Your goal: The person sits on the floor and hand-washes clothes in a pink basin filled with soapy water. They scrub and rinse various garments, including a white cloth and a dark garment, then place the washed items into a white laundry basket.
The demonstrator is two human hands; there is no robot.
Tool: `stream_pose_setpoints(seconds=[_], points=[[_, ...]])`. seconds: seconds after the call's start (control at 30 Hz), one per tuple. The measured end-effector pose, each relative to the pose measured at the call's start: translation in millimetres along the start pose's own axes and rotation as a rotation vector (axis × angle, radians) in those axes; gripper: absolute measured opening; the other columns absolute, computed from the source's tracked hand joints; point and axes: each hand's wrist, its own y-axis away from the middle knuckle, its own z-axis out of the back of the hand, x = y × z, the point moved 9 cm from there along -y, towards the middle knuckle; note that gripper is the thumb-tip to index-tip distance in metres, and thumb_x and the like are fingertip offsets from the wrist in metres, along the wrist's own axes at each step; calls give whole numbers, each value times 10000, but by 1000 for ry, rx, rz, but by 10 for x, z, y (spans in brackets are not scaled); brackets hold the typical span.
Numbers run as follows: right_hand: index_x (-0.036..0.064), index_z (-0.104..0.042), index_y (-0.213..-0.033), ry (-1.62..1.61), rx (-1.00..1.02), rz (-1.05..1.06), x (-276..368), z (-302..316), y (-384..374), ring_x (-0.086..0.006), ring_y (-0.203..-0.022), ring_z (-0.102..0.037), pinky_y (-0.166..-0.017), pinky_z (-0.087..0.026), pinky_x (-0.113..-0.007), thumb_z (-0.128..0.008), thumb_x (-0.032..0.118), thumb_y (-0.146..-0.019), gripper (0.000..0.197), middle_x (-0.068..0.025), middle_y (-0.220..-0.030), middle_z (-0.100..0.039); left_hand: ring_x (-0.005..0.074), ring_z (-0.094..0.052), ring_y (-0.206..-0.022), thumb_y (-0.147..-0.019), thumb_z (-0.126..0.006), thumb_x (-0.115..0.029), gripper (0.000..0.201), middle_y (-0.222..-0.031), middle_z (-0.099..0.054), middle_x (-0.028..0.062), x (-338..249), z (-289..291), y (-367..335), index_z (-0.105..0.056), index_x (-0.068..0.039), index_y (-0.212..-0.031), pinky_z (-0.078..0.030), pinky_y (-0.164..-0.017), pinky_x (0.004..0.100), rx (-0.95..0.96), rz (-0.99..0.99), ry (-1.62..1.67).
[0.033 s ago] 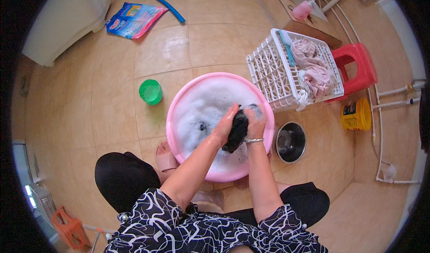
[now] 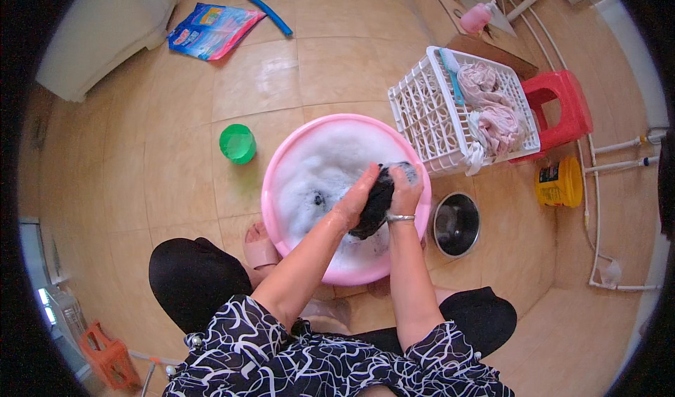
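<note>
A pink basin (image 2: 268, 207) full of white suds (image 2: 309, 161) stands between my feet. Over its right half I hold a wet black cloth (image 2: 377, 203), bunched up and partly foamy. My left hand (image 2: 358, 196) presses on the cloth from the left, fingers together. My right hand (image 2: 404, 194), with a silver bangle at the wrist, grips it from the right. Foam clings to the cloth by the right fingers. Another dark bit (image 2: 318, 198) pokes through the suds left of my hands.
A green cup (image 2: 238, 144) stands left of the basin, a steel bowl (image 2: 456, 223) to its right. Behind are a white plastic basket (image 2: 429, 119) with pink cloths (image 2: 498, 123) and a brush (image 2: 450, 73) on top, a red stool (image 2: 573, 105) and a yellow bucket (image 2: 560, 182).
My right hand has shifted very slightly to the right and its fingers look a little more spread around the cloth. Everything else stays in place.
</note>
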Motion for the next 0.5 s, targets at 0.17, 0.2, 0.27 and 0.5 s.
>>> stream_pose_setpoints(seconds=[0.17,0.2,0.27,0.5], points=[[52,-455,-954,344,245,10,146,-195,-153,-206,-776,-525,-694,-443,-305,-629,173,-681,346,-134,-889,-528,149,-539,-796,-676,-682,-279,485,-866,-554,45,-278,-379,201,-482,-42,-1048,-448,-709,289,170,-197,-455],[55,-455,-945,91,362,-145,93,-254,-115,-229,-804,-533,-712,-453,-331,-628,206,-686,346,-145,-910,-526,149,-543,-778,-635,-688,-191,463,-869,-555,60,-237,-408,214,-488,-36,-1022,-451,-679,281,191,-117,-401],[61,-434,-977,-444,664,-441,117,-476,91,-332,-914,-534,-793,-447,-442,-633,262,-686,405,-188,-1015,-504,152,-551,-749,-620,-676,-142,434,-855,-559,63,-181,-409,246,-493,-31,-998,-455,-646,275,165,-12,-279],[80,-477,-848,-391,962,-529,238,-608,191,-233,-766,-563,-689,-466,-348,-675,188,-655,296,-109,-859,-543,151,-548,-667,-601,-654,-69,367,-787,-557,53,-25,-402,172,-512,-26,-938,-450,-601,257,71,11,-280]])
